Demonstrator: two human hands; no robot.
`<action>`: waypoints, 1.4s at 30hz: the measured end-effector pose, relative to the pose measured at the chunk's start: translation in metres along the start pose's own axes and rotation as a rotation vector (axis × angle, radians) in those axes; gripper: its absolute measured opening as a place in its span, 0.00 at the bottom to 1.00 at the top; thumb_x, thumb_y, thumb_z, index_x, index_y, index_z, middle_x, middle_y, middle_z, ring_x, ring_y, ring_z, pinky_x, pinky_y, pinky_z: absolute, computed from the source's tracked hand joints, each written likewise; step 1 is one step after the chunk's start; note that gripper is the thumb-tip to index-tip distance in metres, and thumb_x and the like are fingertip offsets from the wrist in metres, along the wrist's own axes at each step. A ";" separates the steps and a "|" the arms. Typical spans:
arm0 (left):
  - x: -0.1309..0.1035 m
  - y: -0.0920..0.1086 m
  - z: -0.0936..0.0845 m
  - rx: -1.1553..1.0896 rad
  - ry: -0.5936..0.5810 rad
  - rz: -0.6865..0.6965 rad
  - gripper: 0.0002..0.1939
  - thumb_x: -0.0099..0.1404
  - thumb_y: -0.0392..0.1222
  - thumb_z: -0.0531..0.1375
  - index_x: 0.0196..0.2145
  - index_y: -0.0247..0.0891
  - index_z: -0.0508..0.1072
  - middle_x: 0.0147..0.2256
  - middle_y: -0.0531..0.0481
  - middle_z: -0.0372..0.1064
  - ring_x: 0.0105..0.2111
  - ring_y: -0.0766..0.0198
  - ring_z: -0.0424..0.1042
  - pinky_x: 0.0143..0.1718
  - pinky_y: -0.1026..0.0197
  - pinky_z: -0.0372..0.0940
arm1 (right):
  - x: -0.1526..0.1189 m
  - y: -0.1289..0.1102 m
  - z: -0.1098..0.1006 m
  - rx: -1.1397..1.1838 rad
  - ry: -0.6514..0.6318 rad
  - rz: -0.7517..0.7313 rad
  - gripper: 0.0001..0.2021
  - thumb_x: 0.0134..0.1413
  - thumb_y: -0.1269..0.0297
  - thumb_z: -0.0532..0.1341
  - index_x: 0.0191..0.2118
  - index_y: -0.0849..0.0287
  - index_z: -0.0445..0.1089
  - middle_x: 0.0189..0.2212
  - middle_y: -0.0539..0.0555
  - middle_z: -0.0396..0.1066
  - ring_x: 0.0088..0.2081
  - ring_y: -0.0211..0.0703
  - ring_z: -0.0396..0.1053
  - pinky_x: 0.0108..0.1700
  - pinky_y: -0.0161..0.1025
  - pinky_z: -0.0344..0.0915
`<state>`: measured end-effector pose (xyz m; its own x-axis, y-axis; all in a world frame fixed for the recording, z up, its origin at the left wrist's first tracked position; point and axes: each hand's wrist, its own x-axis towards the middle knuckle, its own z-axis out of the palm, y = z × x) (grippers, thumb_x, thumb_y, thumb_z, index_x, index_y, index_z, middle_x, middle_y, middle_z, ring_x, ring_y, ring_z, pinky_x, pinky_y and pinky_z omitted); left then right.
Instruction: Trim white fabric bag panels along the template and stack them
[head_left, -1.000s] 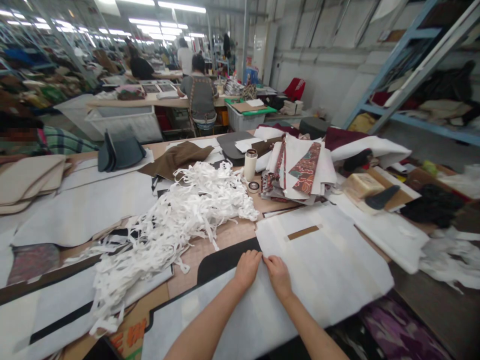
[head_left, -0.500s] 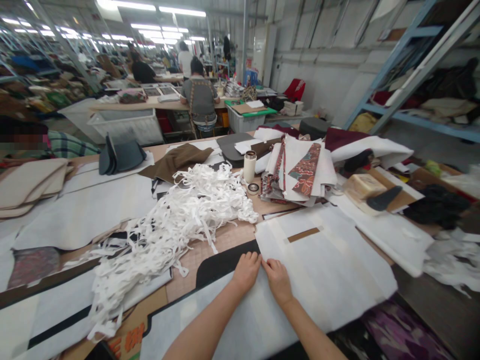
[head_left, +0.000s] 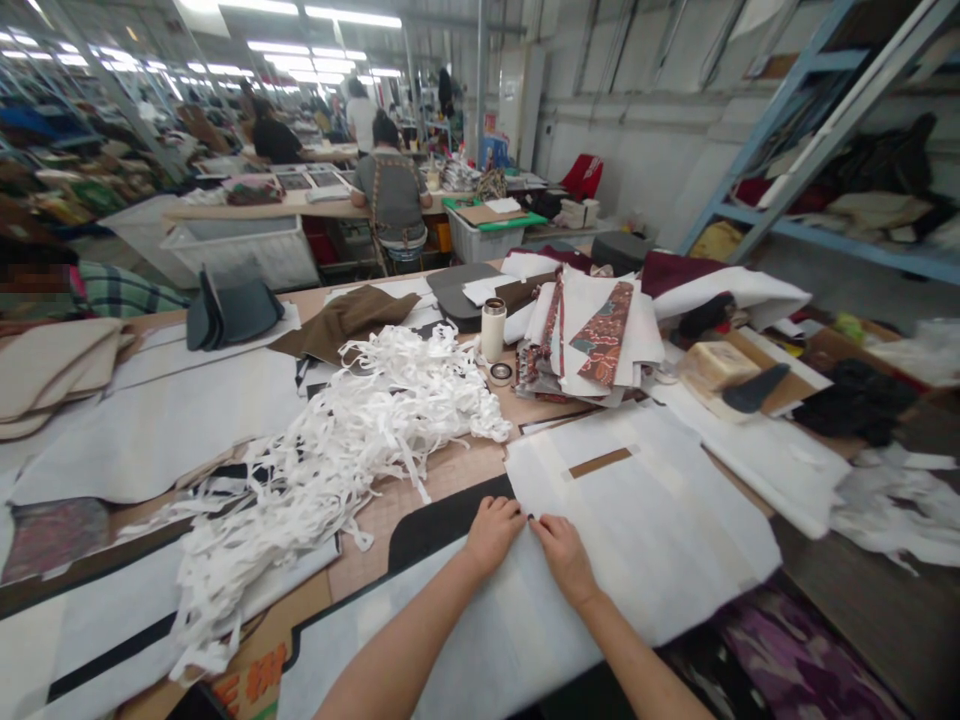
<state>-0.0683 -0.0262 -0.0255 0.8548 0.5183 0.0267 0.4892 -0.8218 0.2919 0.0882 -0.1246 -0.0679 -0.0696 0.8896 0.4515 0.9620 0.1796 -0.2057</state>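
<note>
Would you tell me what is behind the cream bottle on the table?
Behind the cream bottle are a dark grey panel and, on it, a small white sheet. Whatever lies directly behind the bottle's body is covered, so that part cannot be seen.

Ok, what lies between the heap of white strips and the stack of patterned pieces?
A cream bottle and, nearer the camera, a small round item; the head view shows both.

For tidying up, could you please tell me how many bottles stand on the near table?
1: the cream bottle, between the white strips and the patterned fabric stack. Others may be hidden.
</note>
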 end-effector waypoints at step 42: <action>-0.004 -0.004 -0.026 -0.204 -0.129 -0.724 0.06 0.59 0.38 0.56 0.34 0.41 0.73 0.39 0.48 0.70 0.43 0.54 0.65 0.41 0.54 0.57 | 0.058 0.001 -0.004 0.120 -0.261 0.026 0.15 0.54 0.78 0.50 0.43 0.59 0.70 0.37 0.54 0.69 0.39 0.41 0.64 0.40 0.35 0.62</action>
<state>-0.0783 -0.0183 -0.0017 0.3528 0.8690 -0.3469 0.9043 -0.2214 0.3651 0.0858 -0.0748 -0.0389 -0.1255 0.9699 0.2089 0.9274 0.1895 -0.3226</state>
